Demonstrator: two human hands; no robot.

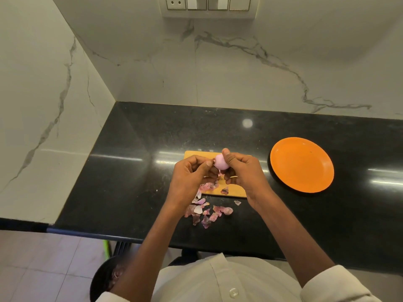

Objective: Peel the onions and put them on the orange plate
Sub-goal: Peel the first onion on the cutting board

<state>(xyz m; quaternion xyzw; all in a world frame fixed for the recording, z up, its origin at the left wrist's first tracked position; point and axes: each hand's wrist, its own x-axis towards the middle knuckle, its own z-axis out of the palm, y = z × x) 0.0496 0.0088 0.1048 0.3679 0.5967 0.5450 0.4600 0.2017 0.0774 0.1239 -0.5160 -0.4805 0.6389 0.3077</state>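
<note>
One head-worn camera looks steeply down and forward over the black counter (135, 171), close above it

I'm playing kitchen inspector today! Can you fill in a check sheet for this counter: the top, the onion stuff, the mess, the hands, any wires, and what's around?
Surface: black countertop, shiny, with light reflections.
Job's things: one pink onion held above the wooden cutting board; orange plate to the right, nothing on it.
Clutter: onion skins scattered on the counter in front of the board, a few on the board itself.
Grippers: left hand pinches skin at the onion's side; right hand grips the onion.
Cables: nothing seen.
Surroundings: marble wall behind and to the left, switch panel up top, tiled floor below.
</note>
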